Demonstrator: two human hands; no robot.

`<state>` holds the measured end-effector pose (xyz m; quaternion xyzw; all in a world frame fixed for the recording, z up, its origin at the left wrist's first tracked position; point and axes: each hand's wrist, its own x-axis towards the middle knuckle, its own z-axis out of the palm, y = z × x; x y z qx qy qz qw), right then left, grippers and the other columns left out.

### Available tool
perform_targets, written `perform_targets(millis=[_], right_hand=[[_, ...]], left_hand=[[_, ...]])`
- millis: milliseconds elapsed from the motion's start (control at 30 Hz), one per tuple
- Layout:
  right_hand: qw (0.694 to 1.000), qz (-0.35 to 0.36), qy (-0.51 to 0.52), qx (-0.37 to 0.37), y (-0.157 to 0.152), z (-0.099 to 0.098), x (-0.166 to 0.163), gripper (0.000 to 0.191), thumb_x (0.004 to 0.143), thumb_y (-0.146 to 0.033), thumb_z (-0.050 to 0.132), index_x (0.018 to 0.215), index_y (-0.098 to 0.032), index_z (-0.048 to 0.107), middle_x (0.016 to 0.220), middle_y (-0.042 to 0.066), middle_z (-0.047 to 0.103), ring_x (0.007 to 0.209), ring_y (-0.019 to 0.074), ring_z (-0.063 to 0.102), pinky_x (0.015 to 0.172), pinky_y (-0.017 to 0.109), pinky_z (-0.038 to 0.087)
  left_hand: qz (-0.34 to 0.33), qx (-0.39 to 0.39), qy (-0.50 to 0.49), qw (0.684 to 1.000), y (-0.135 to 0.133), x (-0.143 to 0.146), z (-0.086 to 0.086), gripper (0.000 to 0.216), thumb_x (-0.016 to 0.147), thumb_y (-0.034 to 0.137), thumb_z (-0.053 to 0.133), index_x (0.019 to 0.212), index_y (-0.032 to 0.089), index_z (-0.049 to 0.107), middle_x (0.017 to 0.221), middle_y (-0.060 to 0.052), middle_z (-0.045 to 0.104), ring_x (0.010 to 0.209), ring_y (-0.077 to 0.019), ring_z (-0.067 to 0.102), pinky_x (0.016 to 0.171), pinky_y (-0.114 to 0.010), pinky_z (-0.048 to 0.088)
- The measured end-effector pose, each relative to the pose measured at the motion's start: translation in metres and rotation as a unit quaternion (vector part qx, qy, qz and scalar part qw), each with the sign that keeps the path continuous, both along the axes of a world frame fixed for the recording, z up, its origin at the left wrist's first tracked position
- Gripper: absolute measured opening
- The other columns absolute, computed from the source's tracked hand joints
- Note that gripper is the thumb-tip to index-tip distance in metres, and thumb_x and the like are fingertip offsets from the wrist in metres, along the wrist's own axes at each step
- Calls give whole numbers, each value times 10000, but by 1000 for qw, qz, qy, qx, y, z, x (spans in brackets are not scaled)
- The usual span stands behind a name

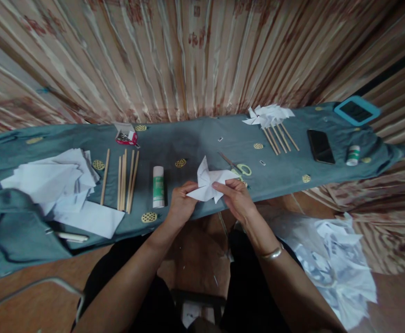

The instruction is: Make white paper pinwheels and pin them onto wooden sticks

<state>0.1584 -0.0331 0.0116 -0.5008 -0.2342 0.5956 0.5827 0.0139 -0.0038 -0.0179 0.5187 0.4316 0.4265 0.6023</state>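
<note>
With the fingers of our left hand (182,202) and right hand (237,200) pinching a white paper pinwheel (206,178) near the surface's (285,175) front edge, we should press its centre lightly, sparing the blades.

No readable lettering or numbers.

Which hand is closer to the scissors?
Right. The right hand is just on the wearer's side of the scissors, near the handles; the left hand is farther left, at the paper pinwheel's opposite side.
</note>
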Motion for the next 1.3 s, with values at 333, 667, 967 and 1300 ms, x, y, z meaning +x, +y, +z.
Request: perform_targets(millis=[333, 667, 967, 1300], right_hand=[[1000, -20, 19, -5, 4, 0, -2, 311, 389, -306, 945, 599, -264, 720, 663, -44, 712, 657, 165, 640, 725, 308, 523], [1000, 14, -18, 4, 6, -3, -2, 339, 471, -414, 920, 700, -258, 725, 805, -20, 739, 763, 186, 664, 764, 312, 515], [1000, 1, -9, -11, 15, -10, 6, 295, 472, -352, 920, 649, -270, 700, 786, -46, 748, 732, 164, 663, 778, 305, 511], [1000, -1, -29, -4, 23, -10, 5, 402, 487, -383, 909, 836, -290, 734, 789, -42, 750, 773, 201, 679, 836, 356, 512]], left_hand=[[-7, 56, 13, 998, 7, -1, -6, 76, 658, 217, 692, 662, 181, 759, 743, -44, 706, 715, -173, 625, 653, -255, 467], [21, -3, 22, 1000, 17, 2, -10, 131, 625, 272, 752, 708, 173, 773, 794, -54, 740, 781, -222, 655, 731, -304, 493], [24, -93, -59, 994, 28, 0, -7, 377, 739, 326, 713, 1077, 161, 735, 1103, -89, 744, 1023, -254, 676, 926, -360, 502], [55, -9, -14, 998, 39, -6, 15, 373, 742, 484, 723, 969, 191, 761, 1036, -68, 745, 1012, -228, 658, 854, -307, 506]])
